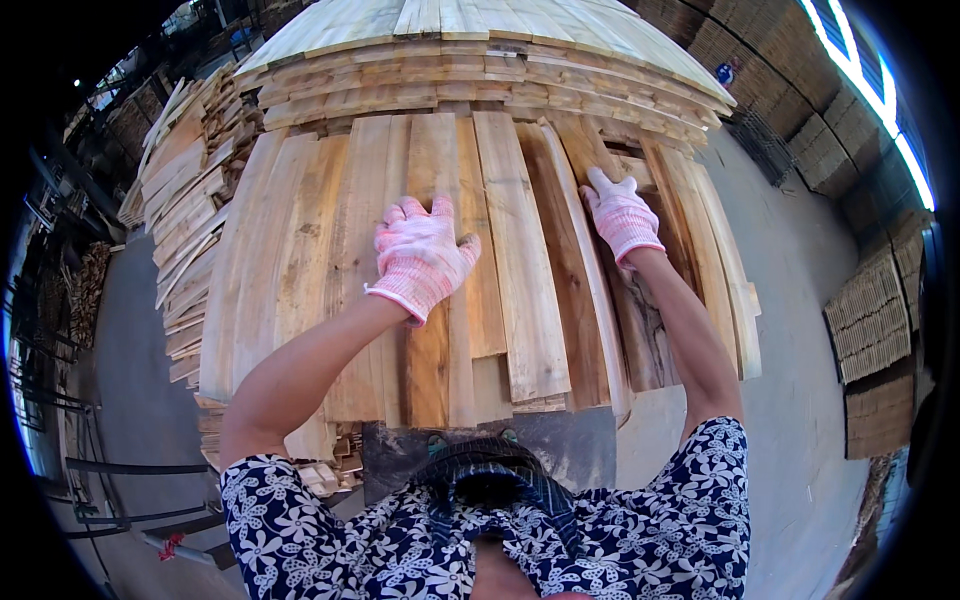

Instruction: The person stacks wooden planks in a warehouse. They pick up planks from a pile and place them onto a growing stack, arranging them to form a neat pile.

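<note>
My left hand point(424, 252), in a pink-and-white knitted glove, lies on the pale and brown wooden boards point(431, 365) in the middle of the pile, thumb held apart from the fingers. Further right, my right hand point(622, 214) wears a matching glove and rests on a darker board point(648, 335), its fingers spread near the far end. Between the hands run a wide pale board point(520, 270) and a brown board point(572, 300) beside a narrow tilted strip point(590, 275). The undersides of both hands are hidden.
Beyond the boards rises a layered stack of planks point(480, 75). Loose offcuts point(190, 220) are heaped along the left. Grey floor point(790, 300) stretches to the right, with bundled wood stacks point(868, 312) past it. Metal bars point(135, 467) stand at the lower left.
</note>
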`<state>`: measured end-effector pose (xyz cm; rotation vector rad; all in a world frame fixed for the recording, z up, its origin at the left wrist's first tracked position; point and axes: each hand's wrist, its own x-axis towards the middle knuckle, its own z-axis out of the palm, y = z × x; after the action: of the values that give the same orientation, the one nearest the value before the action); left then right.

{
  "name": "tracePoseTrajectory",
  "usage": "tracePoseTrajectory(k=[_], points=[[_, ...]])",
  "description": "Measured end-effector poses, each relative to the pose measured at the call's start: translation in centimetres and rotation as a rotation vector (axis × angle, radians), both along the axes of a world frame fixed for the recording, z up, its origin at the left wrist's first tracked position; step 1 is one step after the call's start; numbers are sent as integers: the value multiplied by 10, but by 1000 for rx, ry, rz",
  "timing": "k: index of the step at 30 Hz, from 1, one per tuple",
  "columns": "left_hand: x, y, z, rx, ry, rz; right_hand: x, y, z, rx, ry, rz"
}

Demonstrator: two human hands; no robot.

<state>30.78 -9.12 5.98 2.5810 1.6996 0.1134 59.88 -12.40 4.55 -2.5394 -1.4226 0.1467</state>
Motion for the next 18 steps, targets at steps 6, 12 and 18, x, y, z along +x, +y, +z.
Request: tracePoseTrajectory(k=[6, 12, 18], points=[[-8, -1, -5, 60, -24, 25, 57, -13, -31, 137, 141, 168], [-5, -4, -4, 10, -61, -50, 89, -34, -49, 120, 84, 33], [-4, -6, -8, 52, -71, -15, 5, -13, -37, 102, 117, 63]])
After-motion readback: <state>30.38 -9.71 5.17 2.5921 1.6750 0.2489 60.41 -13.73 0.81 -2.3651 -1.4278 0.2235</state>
